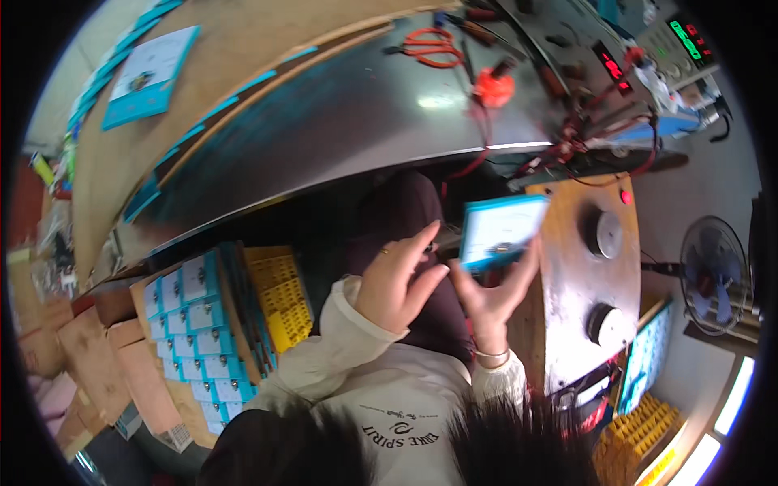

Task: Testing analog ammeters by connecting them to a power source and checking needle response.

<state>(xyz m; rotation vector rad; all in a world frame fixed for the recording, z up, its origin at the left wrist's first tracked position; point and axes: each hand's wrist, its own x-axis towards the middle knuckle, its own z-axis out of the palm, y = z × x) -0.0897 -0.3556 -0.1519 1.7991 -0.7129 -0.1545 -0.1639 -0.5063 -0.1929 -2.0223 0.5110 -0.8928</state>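
My right hand (492,301) is closed on a panel meter (504,229) with a white face and teal edges, gripping it between thumb and fingers at its lower end. The meter is tilted and a little blurred, held above my lap; a small metal part shows near its lower edge. To its left, my left hand (399,279) is apart from it, with thumb and fingers spread and nothing in them. Another teal-and-white meter (154,77) lies on the board at the far left.
A metal-topped bench (324,138) spans the front, with orange-handled scissors (433,50), an orange bottle (493,87) and red leads. At left stand a board of several meters (194,340) and a yellow tray (279,296). At right are a wooden stand (559,316) and a fan (713,267).
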